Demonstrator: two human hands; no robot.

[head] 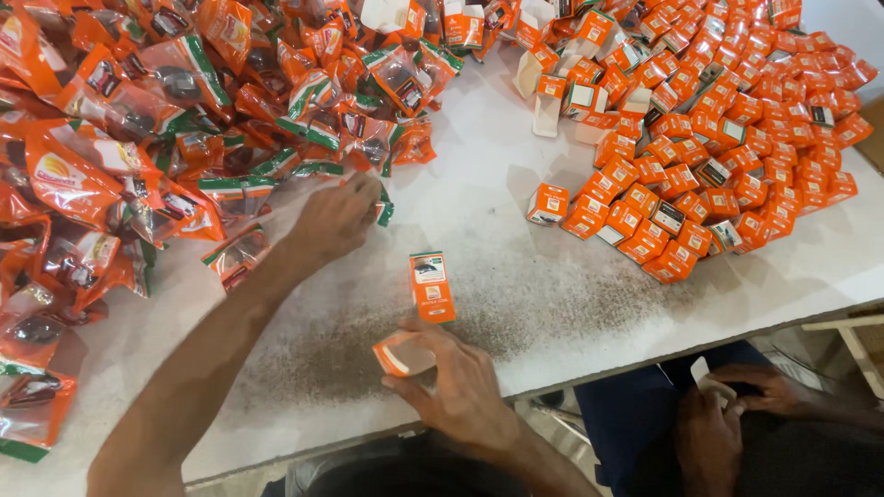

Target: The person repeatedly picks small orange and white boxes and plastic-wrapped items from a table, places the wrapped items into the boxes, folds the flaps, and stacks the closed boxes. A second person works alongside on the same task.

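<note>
My left hand (333,221) reaches out over the white table (497,230) and grips a small orange and green plastic pouch (381,208) at the edge of a big heap of such pouches (138,138). My right hand (460,387) holds an open small orange carton (405,354) near the table's front edge, its mouth turned left. Just beyond it a flattened orange carton (431,286) lies on the table.
A large pile of closed small orange cartons (727,120) covers the right side, with several open white-lined ones (552,83) at the back. Dark powder speckles the table front. Another person's hands (727,405) rest below the table edge at lower right, holding a small white piece.
</note>
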